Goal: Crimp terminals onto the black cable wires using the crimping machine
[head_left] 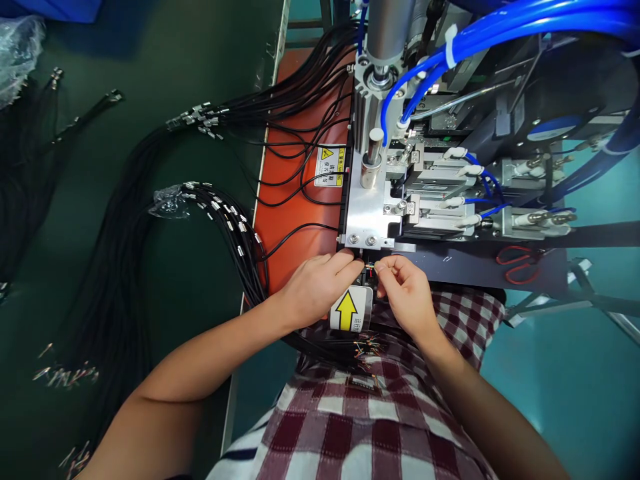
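At the front edge of the machine, my left hand is closed on the end of a black cable, much of it hidden under the fingers. Thin coloured wires stick out between my two hands. My right hand pinches at these wires with thumb and forefinger. Just below lies a white label with a yellow arrow. A bundle of black cables with stripped coloured ends rests across the lap, under my left forearm.
Black cable bundles with metal connectors lie on the dark green table at left. More cables cross the orange surface into the machine. Blue air hoses arch over the right side. Red-handled scissors lie at right.
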A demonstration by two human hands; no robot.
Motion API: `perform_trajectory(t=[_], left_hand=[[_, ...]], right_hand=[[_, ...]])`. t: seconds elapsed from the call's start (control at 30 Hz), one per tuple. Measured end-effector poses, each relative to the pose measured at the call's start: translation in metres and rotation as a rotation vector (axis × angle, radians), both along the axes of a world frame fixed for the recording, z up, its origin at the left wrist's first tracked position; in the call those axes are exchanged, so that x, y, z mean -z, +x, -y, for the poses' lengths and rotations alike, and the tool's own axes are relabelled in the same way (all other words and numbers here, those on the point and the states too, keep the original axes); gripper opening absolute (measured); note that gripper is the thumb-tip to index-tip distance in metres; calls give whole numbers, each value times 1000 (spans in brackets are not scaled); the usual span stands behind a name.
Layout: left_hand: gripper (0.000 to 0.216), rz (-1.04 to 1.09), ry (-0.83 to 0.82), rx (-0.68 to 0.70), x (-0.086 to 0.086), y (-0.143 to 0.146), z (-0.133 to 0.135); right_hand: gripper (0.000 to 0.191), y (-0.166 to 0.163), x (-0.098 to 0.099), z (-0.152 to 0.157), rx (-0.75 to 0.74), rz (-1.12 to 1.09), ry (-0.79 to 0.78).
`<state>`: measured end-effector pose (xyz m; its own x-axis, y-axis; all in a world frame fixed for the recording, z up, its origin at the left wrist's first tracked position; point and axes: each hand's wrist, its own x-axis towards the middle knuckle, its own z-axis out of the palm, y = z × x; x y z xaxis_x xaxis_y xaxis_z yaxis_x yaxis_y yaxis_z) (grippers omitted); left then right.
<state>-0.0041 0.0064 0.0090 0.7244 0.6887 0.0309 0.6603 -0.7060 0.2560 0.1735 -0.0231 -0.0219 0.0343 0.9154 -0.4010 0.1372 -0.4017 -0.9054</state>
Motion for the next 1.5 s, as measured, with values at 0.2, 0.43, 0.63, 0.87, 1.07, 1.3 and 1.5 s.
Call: perform_trajectory(t=[0.2,0.43,0.63,0.87,1.07,1.3,1.5], left_hand=[[25,-10,17,-7,1,0,1],[21,-76,81,35,0,0,0],[17,-73,127,32,0,2,0],[17,-64,129,34,-2,3,0],[18,-94,97,41,-4,4,-1],[17,-101,85,43,-5,4,-1],[16,-92,95,39,-5,4,-1]], right_hand=[[20,-3,-6,2,-25,192,74],[21,-4,-5,1,-12,193,31],[24,9,2,0,-11,14,-10],[11,2,0,3,-21,294,261],[5,-1,0,4,-110,506,475],[4,-1,3,5,-122,493,486],[4,1,2,4,-154,526,495]])
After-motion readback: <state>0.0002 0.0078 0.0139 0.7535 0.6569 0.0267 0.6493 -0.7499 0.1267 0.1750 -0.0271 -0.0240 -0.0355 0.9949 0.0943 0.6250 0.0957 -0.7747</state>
